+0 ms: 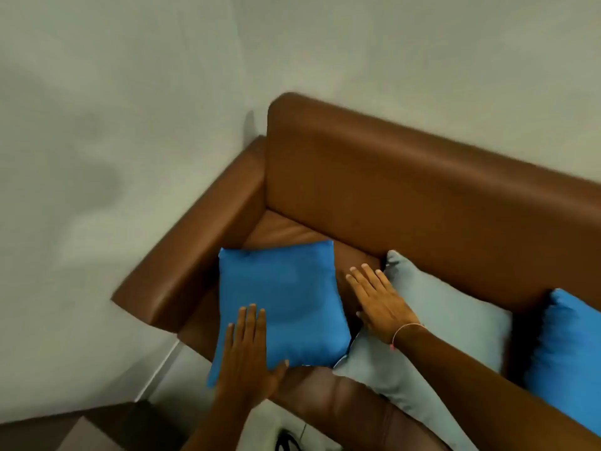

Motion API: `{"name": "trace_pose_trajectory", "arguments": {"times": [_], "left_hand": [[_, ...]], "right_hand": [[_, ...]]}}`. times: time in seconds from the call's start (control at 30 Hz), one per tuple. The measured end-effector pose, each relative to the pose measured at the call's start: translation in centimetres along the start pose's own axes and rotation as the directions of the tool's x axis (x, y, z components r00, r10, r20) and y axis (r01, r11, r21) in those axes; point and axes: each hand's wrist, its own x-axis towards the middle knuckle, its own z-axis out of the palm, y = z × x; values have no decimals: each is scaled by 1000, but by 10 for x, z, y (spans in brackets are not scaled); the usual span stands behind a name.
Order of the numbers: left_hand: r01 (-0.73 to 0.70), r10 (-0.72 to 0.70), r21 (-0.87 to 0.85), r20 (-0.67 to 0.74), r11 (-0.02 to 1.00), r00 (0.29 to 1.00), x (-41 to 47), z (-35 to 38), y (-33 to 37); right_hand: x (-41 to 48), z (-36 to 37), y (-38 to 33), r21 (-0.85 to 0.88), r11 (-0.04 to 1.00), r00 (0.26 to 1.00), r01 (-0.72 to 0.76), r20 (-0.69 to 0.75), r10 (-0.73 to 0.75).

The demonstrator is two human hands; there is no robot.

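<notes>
A bright blue cushion (286, 301) lies flat on the seat of a brown leather sofa (406, 190), close to its left armrest. My left hand (248, 359) rests on the cushion's near left corner with straight fingers. My right hand (379, 302) lies flat, fingers spread, at the cushion's right edge, over the gap between it and a pale grey-blue cushion (452, 323). A thin bracelet circles the right wrist. Neither hand holds anything.
A second bright blue cushion (566, 349) leans against the backrest at the far right. The sofa stands in a corner against light grey walls (130, 125). A low brown surface (65, 431) shows at the bottom left, beside light floor.
</notes>
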Motion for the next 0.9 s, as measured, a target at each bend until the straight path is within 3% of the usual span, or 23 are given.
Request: {"name": "trace_pose_trajectory", "arguments": {"times": [0.2,0.3,0.43,0.57,0.67,0.77,0.9], "left_hand": [[69,-74,54,100,996,992,19,109,-27],[63,-67,95,33,993,997,26,147,-35],[90,-86,152,-33,984,996,36,183,-48],[136,-119,209,-89,969,989,49,190,-48],[147,-126,152,-136,977,983,50,187,-46],[118,-111,67,-99,991,989,52,169,-52],[2,-38,-263,-133,965,990,63,120,-63]], "right_hand": [[74,100,18,-116,989,996,89,18,-88],[102,138,21,-193,973,987,126,-74,-142],[132,165,12,-139,976,961,170,-195,-195],[149,166,22,-66,946,912,317,-252,-324],[151,163,19,-10,931,914,364,-186,-360],[149,151,20,58,927,923,371,-132,-361],[147,122,19,147,905,913,399,-157,-376]]}}
